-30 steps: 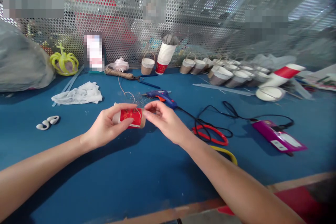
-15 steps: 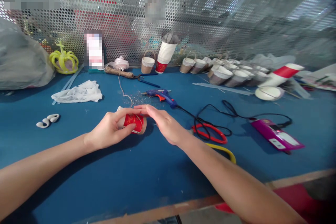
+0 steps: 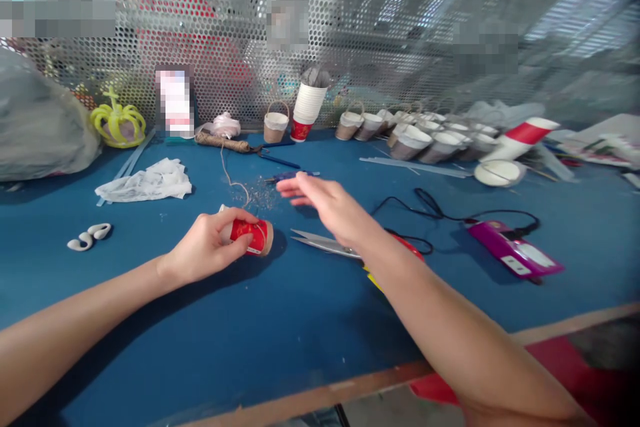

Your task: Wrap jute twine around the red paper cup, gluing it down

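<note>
My left hand (image 3: 207,247) is wrapped round a red and white paper cup (image 3: 257,235) lying on its side, its brown end facing right. A strand of twine (image 3: 231,177) runs from the twine roll (image 3: 223,142) at the back toward the cup. My right hand (image 3: 325,205) is off the cup, fingers stretched out, over the blue glue gun (image 3: 285,177), most of which it hides. Below that hand lie scissors (image 3: 325,242) with their blades apart; my forearm covers part of their red and yellow handles.
Blue-handled pliers (image 3: 277,155), a stack of paper cups (image 3: 309,103) and several small cup buckets (image 3: 410,141) stand along the back. A purple power strip (image 3: 515,250) with a black cable lies right. White cloth (image 3: 145,181) and earbuds (image 3: 90,237) lie left.
My right hand has left the cup and moved right and slightly up, over the glue gun. The scissor blades have come into view. My left hand keeps its hold on the cup.
</note>
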`<state>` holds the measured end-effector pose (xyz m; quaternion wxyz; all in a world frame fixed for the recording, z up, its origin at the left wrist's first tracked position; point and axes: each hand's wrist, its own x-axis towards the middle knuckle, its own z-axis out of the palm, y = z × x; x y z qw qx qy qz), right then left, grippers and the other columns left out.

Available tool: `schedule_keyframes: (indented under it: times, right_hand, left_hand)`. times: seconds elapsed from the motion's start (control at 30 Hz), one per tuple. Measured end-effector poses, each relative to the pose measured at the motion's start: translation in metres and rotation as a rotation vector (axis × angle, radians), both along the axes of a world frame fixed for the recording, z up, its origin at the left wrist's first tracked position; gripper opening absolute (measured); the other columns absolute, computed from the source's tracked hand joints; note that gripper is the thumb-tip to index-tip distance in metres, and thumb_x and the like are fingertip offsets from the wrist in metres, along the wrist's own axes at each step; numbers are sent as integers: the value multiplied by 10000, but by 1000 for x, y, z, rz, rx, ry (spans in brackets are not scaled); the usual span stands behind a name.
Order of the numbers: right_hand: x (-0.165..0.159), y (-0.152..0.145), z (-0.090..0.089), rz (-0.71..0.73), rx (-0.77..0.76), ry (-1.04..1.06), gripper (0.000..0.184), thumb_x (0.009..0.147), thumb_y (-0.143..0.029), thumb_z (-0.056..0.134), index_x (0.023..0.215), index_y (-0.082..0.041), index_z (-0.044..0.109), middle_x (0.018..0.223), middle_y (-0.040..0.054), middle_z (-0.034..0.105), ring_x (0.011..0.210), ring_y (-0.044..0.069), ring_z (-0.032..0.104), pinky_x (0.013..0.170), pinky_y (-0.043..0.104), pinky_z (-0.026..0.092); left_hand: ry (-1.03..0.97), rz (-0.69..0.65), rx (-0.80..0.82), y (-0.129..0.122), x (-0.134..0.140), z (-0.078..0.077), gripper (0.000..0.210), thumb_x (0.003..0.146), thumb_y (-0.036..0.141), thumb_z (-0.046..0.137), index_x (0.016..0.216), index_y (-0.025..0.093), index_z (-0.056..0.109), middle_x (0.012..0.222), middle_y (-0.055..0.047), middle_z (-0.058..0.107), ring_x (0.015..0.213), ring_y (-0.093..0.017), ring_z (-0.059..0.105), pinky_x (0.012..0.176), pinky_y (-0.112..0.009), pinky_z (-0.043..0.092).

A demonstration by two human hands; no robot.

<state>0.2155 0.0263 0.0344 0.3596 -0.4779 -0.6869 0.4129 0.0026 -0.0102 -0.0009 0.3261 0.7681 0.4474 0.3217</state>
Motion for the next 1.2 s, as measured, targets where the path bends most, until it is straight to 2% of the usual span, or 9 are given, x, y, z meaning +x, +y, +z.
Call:
schedule_keyframes:
  times: [0.1, 0.17, 0.27, 0.37, 0.5, 0.7, 0.87, 1.0, 1.2]
  right_hand:
    - [22, 16, 11, -190, 149, -423, 342, 908, -368, 401, 1037, -140, 622, 1048, 106, 670, 942, 198, 617, 831, 329, 463]
    - [33, 27, 13, -234, 122, -668, 292, 881, -342, 457, 1011, -144, 628, 1000, 115, 678, 917, 228, 623, 816, 348, 462]
    - [40, 42, 4, -232, 47, -792, 226, 808, -317, 581, 875, -116, 660, 937, 166, 671, 921, 299, 614, 822, 402, 449]
    - [37, 56, -9, -210, -41, -832, 195, 804, -289, 611, 883, -115, 652, 975, 146, 647, 926, 261, 605, 817, 391, 467]
    - [31, 70, -18, -253, -102, -763, 270, 874, -299, 531, 1112, -174, 560, 1142, 86, 569, 956, 186, 580, 802, 377, 492]
    - [33, 55, -5, -280, -92, -408, 272, 741, -125, 628, 992, -131, 523, 732, 50, 649, 629, 163, 629, 581, 285, 513]
    - [36, 15, 18, -92, -185, -78, 111, 787, -247, 589, 812, -150, 540, 602, 12, 616, 509, 114, 595, 525, 252, 510]
    - [38, -11, 21, -15, -181, -94, 179, 741, -297, 635, 823, -150, 574, 663, 38, 666, 533, 134, 626, 531, 257, 510]
    - [41, -27, 18, 79, -203, -143, 154, 770, -305, 570, 772, -154, 601, 466, -26, 559, 428, 107, 526, 475, 244, 459]
  left_hand:
    - [-4, 9, 27, 0, 0, 2, 268, 782, 293, 524, 979, 136, 615, 821, -43, 684, 601, -121, 578, 546, -204, 449]
    - [-4, 12, 37, -1, 0, 2, 268, 783, 303, 524, 974, 140, 618, 825, -46, 688, 618, -132, 594, 534, -204, 453]
    - [-3, 16, 42, 0, 0, 1, 270, 780, 312, 523, 966, 143, 621, 822, -47, 693, 617, -139, 601, 529, -211, 460]
    - [4, 35, 41, 0, 1, 1, 275, 775, 319, 524, 961, 140, 620, 826, -50, 697, 612, -140, 601, 544, -220, 469]
    - [34, 51, 49, 0, 2, 2, 264, 777, 316, 522, 948, 140, 619, 813, -47, 695, 598, -130, 586, 535, -212, 455]
    - [37, 64, 56, 3, 0, 1, 238, 789, 304, 515, 937, 139, 604, 714, -19, 673, 533, -107, 545, 454, -181, 395]
    - [61, 31, 93, 4, -2, 0, 219, 797, 282, 521, 955, 151, 599, 699, -4, 670, 510, -94, 536, 445, -170, 386]
    - [84, -8, 118, 3, -2, 3, 225, 796, 259, 516, 974, 149, 599, 734, -10, 676, 508, -85, 533, 454, -166, 397]
    - [95, -13, 133, 4, -3, 2, 212, 783, 238, 514, 958, 144, 588, 562, 38, 590, 423, -63, 445, 409, -156, 352]
